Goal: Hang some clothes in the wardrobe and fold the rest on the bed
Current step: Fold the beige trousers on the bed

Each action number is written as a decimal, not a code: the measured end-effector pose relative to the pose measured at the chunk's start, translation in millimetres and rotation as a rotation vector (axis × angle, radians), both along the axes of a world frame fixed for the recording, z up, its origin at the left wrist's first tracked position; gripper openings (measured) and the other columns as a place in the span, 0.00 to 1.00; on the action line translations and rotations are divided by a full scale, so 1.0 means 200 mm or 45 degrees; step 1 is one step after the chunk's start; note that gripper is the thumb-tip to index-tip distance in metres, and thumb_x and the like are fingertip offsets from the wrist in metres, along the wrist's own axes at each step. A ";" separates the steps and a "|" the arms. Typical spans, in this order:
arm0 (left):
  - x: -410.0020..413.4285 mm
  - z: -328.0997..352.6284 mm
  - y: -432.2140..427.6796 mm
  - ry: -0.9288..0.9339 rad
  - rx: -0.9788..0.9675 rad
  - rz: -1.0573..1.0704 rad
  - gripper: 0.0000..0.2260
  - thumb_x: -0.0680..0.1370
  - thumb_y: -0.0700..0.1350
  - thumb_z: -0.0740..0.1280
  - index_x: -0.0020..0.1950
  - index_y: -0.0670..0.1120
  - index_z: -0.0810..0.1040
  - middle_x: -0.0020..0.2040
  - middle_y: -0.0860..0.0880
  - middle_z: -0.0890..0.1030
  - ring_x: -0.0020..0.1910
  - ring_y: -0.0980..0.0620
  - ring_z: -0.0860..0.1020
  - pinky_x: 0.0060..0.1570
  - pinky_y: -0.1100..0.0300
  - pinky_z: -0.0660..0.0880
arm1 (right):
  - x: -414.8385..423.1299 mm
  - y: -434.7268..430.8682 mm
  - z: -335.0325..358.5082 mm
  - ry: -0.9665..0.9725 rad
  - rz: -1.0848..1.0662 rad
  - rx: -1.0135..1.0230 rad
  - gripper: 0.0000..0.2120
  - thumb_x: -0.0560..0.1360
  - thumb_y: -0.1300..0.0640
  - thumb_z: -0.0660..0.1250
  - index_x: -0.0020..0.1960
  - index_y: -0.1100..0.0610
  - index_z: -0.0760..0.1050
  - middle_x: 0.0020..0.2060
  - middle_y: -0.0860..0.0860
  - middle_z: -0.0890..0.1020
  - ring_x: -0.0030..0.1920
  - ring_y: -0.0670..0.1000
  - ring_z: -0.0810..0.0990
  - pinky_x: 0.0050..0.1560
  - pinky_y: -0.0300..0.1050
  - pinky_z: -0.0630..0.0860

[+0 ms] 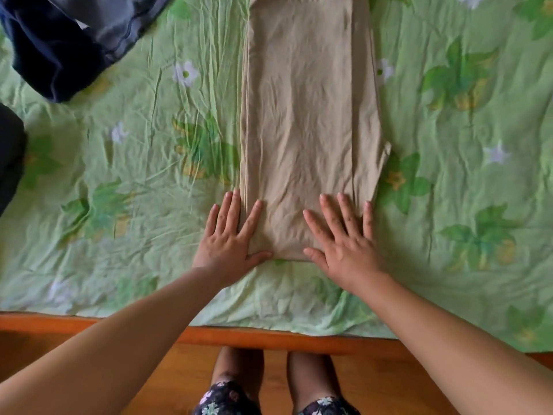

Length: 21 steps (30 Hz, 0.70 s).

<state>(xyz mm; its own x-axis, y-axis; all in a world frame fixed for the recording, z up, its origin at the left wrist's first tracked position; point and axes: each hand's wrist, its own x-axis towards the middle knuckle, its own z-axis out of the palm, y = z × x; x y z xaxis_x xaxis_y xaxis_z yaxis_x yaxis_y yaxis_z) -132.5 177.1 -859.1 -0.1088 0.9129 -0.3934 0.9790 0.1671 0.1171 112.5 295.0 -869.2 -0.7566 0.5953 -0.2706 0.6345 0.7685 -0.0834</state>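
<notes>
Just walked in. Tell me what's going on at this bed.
A person stands at the bed's edge, folding laundry. Both hands lie flat, fingers straight, on the near end of the beige trousers, which stretch lengthwise across the green floral sheet. The left hand straddles the trousers' left edge and the right hand presses on their right side. A heap of dark clothes lies at the far left, untouched.

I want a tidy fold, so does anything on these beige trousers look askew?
Yes. On the beige trousers, a corner of fabric pokes out past the right edge, so the layers are not lined up.
</notes>
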 end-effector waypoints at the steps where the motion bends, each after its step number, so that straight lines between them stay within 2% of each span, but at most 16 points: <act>1: 0.01 0.03 -0.01 -0.033 -0.005 0.024 0.44 0.76 0.73 0.55 0.83 0.53 0.43 0.82 0.37 0.45 0.81 0.38 0.46 0.79 0.41 0.51 | 0.01 -0.01 0.03 0.022 0.004 -0.023 0.34 0.80 0.33 0.50 0.82 0.45 0.52 0.82 0.55 0.48 0.81 0.61 0.44 0.75 0.74 0.44; 3: 0.02 0.08 -0.03 -0.222 0.033 0.175 0.36 0.78 0.66 0.60 0.82 0.56 0.54 0.80 0.41 0.56 0.78 0.40 0.58 0.74 0.43 0.61 | 0.05 -0.04 0.08 0.157 -0.106 -0.103 0.28 0.82 0.38 0.55 0.80 0.46 0.61 0.82 0.57 0.52 0.81 0.62 0.50 0.75 0.71 0.52; 5: 0.02 0.13 -0.03 -0.591 0.136 0.554 0.19 0.82 0.50 0.63 0.74 0.58 0.71 0.70 0.46 0.68 0.67 0.45 0.71 0.65 0.49 0.74 | 0.11 -0.03 0.13 0.397 -0.439 -0.154 0.20 0.82 0.50 0.62 0.73 0.49 0.73 0.76 0.61 0.64 0.74 0.66 0.65 0.70 0.64 0.66; 6: 0.01 0.14 -0.01 -0.784 0.120 0.783 0.18 0.82 0.41 0.60 0.68 0.58 0.77 0.65 0.45 0.73 0.60 0.45 0.76 0.57 0.52 0.77 | 0.13 -0.02 0.15 0.470 -0.615 -0.193 0.19 0.81 0.56 0.64 0.71 0.50 0.76 0.70 0.62 0.68 0.67 0.65 0.71 0.66 0.60 0.70; 8: -0.03 0.15 0.05 -1.085 0.061 1.072 0.26 0.77 0.30 0.55 0.59 0.56 0.81 0.55 0.38 0.78 0.49 0.36 0.78 0.49 0.43 0.79 | 0.14 0.04 0.19 0.534 -0.877 -0.431 0.23 0.78 0.67 0.64 0.70 0.51 0.77 0.61 0.61 0.72 0.57 0.60 0.75 0.62 0.48 0.72; 10: -0.08 0.17 0.10 -1.160 0.052 1.034 0.32 0.71 0.23 0.54 0.60 0.54 0.81 0.50 0.36 0.80 0.47 0.33 0.78 0.51 0.39 0.78 | 0.10 0.13 0.22 0.611 -1.145 -0.766 0.29 0.74 0.75 0.60 0.66 0.50 0.79 0.50 0.60 0.75 0.45 0.60 0.78 0.49 0.50 0.77; 11: -0.09 0.18 0.11 -1.126 0.063 0.949 0.34 0.69 0.22 0.56 0.62 0.54 0.81 0.49 0.41 0.81 0.47 0.37 0.79 0.53 0.41 0.78 | 0.09 0.18 0.23 0.655 -1.262 -0.962 0.33 0.72 0.77 0.57 0.64 0.48 0.80 0.44 0.59 0.76 0.37 0.59 0.77 0.40 0.51 0.79; 12: -0.10 0.18 0.11 -1.058 0.083 0.827 0.35 0.68 0.21 0.58 0.63 0.53 0.80 0.51 0.45 0.82 0.49 0.44 0.80 0.55 0.44 0.79 | 0.08 0.22 0.24 0.674 -1.321 -1.164 0.35 0.70 0.79 0.55 0.62 0.47 0.81 0.38 0.56 0.74 0.31 0.55 0.74 0.31 0.48 0.77; 13: -0.10 0.19 0.12 -0.935 0.140 0.662 0.34 0.67 0.21 0.62 0.65 0.51 0.80 0.53 0.48 0.81 0.52 0.47 0.80 0.56 0.47 0.79 | 0.08 0.24 0.26 0.659 -1.288 -1.305 0.37 0.69 0.80 0.54 0.62 0.48 0.81 0.35 0.55 0.72 0.29 0.52 0.71 0.27 0.43 0.73; 14: -0.11 0.19 0.12 -0.769 0.233 0.454 0.32 0.67 0.22 0.66 0.65 0.48 0.81 0.54 0.49 0.81 0.54 0.47 0.79 0.56 0.48 0.79 | 0.08 0.26 0.26 0.613 -1.167 -1.339 0.38 0.68 0.82 0.53 0.64 0.51 0.81 0.34 0.55 0.74 0.30 0.50 0.72 0.29 0.40 0.73; 15: -0.12 0.18 0.12 -0.600 0.334 0.241 0.30 0.67 0.24 0.71 0.65 0.46 0.81 0.54 0.48 0.82 0.54 0.45 0.79 0.55 0.47 0.80 | 0.10 0.28 0.26 0.547 -1.010 -1.265 0.38 0.67 0.82 0.53 0.65 0.53 0.80 0.39 0.55 0.80 0.36 0.50 0.77 0.36 0.37 0.76; 16: -0.14 0.17 0.11 -0.477 0.427 0.074 0.26 0.67 0.28 0.75 0.64 0.44 0.82 0.52 0.47 0.83 0.53 0.42 0.80 0.52 0.47 0.80 | 0.11 0.29 0.25 0.469 -0.830 -1.095 0.38 0.67 0.82 0.54 0.66 0.53 0.81 0.47 0.55 0.84 0.47 0.51 0.81 0.47 0.38 0.78; 17: -0.16 0.17 0.12 -0.395 0.493 -0.030 0.23 0.69 0.31 0.77 0.62 0.43 0.83 0.50 0.47 0.83 0.51 0.41 0.80 0.50 0.46 0.81 | 0.11 0.30 0.25 0.398 -0.639 -0.878 0.37 0.67 0.80 0.54 0.66 0.53 0.81 0.53 0.55 0.85 0.55 0.55 0.80 0.56 0.44 0.78; 18: -0.17 0.17 0.13 -0.341 0.534 -0.092 0.19 0.70 0.34 0.77 0.61 0.42 0.83 0.49 0.47 0.83 0.50 0.41 0.81 0.48 0.46 0.81 | 0.11 0.30 0.26 0.362 -0.440 -0.639 0.35 0.68 0.78 0.56 0.65 0.53 0.82 0.51 0.55 0.85 0.56 0.60 0.79 0.57 0.52 0.78; 19: -0.19 0.17 0.14 -0.305 0.560 -0.129 0.15 0.73 0.37 0.75 0.60 0.43 0.84 0.48 0.47 0.83 0.48 0.40 0.81 0.46 0.46 0.81 | 0.11 0.30 0.27 0.368 -0.260 -0.422 0.30 0.68 0.75 0.57 0.62 0.55 0.83 0.45 0.55 0.85 0.51 0.62 0.78 0.51 0.57 0.78; 21: -0.21 0.19 0.17 -0.291 0.587 -0.168 0.11 0.77 0.43 0.69 0.58 0.44 0.84 0.47 0.47 0.82 0.46 0.41 0.80 0.44 0.46 0.80 | 0.12 0.31 0.27 0.454 -0.010 -0.121 0.21 0.70 0.71 0.61 0.54 0.57 0.86 0.35 0.56 0.80 0.43 0.62 0.77 0.41 0.57 0.77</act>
<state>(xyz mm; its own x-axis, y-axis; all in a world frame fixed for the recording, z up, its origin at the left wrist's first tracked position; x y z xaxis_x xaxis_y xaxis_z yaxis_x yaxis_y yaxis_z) -174.0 212.0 -821.9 0.0604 0.9968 0.0519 0.9291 -0.0752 0.3620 136.4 357.9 -815.9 -0.8088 0.5863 -0.0454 0.5585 0.7418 -0.3713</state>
